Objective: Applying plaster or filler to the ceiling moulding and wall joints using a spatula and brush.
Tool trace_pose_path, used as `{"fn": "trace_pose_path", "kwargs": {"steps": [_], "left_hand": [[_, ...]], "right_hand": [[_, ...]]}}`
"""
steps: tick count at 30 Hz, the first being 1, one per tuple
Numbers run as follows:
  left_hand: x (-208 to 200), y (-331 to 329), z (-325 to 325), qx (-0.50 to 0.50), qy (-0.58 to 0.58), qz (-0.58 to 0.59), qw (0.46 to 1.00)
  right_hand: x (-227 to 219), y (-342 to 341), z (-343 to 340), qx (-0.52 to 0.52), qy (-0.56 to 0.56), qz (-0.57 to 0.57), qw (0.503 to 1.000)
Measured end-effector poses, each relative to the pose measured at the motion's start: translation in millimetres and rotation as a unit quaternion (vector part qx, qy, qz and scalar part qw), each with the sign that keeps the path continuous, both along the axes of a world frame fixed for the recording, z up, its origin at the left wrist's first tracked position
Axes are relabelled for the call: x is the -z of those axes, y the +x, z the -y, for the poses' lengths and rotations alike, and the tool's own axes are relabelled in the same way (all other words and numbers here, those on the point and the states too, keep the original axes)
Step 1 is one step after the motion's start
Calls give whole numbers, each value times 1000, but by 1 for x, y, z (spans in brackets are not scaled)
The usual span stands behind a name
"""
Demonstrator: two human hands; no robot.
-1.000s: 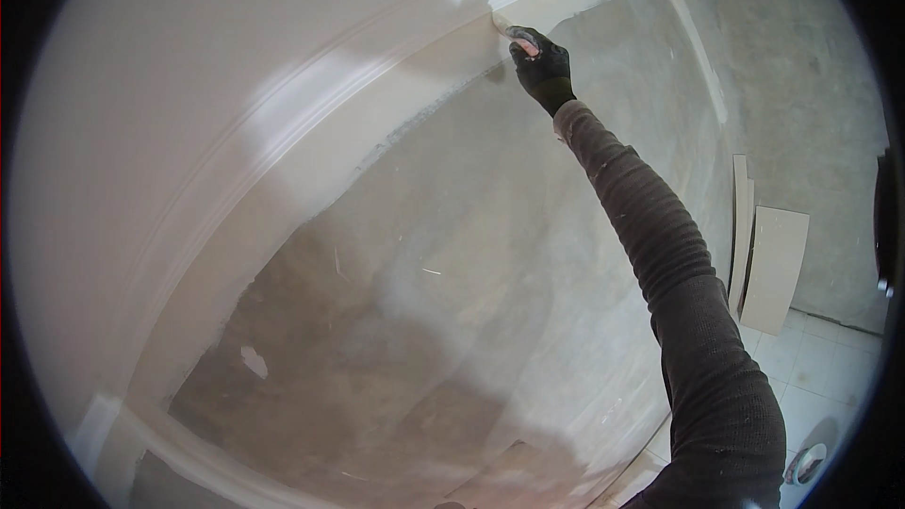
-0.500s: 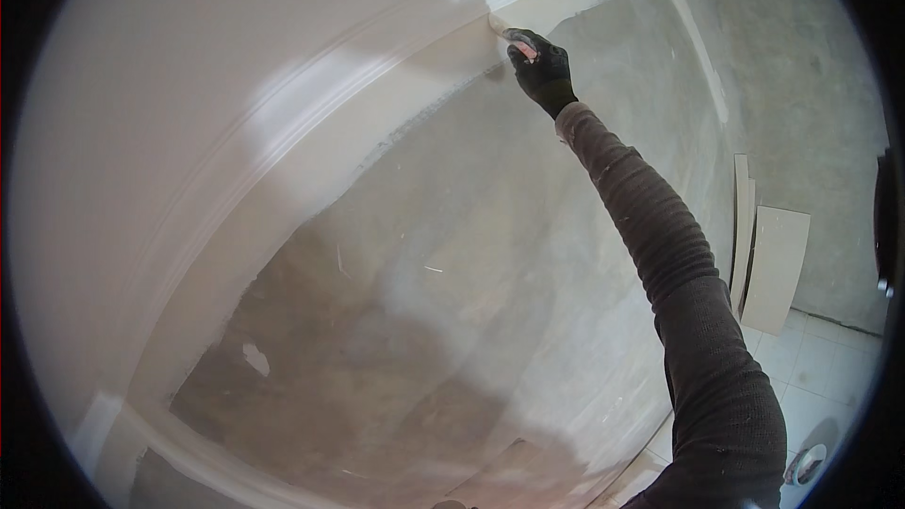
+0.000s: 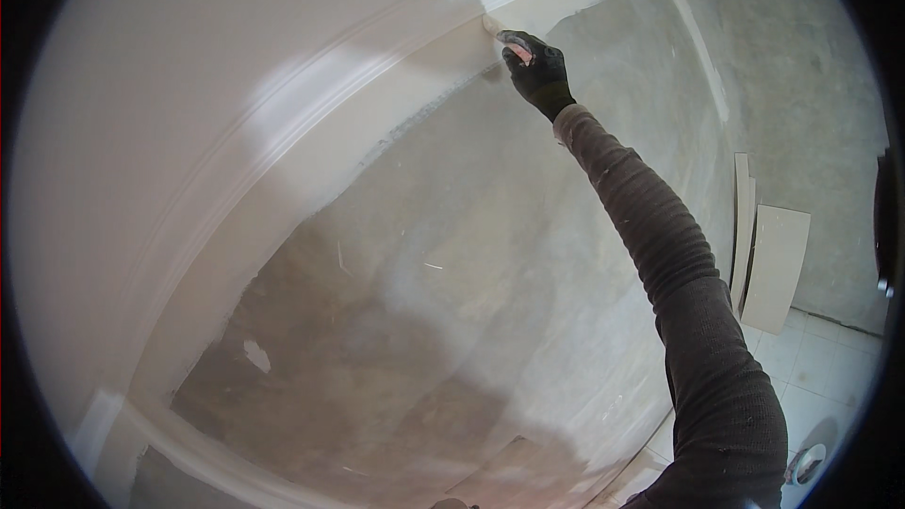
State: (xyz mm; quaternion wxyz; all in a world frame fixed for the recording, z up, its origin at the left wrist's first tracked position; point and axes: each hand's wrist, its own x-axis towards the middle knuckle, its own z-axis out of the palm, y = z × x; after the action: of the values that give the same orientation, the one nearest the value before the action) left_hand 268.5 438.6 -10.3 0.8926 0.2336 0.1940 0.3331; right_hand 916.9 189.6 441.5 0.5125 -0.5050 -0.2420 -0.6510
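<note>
One right hand (image 3: 539,73), black-gloved, has its grip closed around the pinkish handle of one brush (image 3: 491,26). The pale brush head lies at the upper edge of one cream band (image 3: 325,165), directly below the ridged moulding (image 3: 283,123). The left hand's grip cannot be told. On the grey wall (image 3: 424,320), one isolated white patch (image 3: 255,355). At right, one wide board (image 3: 778,269) and, beside it, apparently two narrow strips (image 3: 740,226) stand upright; one round item (image 3: 806,464) on the tiled floor (image 3: 794,358).

One gloved hand (image 3: 538,73), one brush (image 3: 519,54), one wide board (image 3: 776,269) (narrow strips (image 3: 740,226) overlap, count unclear).
</note>
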Motion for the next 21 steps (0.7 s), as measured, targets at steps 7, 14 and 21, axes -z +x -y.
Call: {"fn": "trace_pose_path", "kwargs": {"steps": [7, 14, 21], "left_hand": [[2, -3, 1, 1, -6, 3, 1000], [3, -4, 2, 3, -14, 8, 1000], [5, -7, 2, 3, -25, 17, 1000]], "right_hand": [[2, -9, -4, -18, -9, -31, 999], [3, -10, -6, -33, -12, -2, 999], [3, -15, -10, -32, -18, -16, 999]]}}
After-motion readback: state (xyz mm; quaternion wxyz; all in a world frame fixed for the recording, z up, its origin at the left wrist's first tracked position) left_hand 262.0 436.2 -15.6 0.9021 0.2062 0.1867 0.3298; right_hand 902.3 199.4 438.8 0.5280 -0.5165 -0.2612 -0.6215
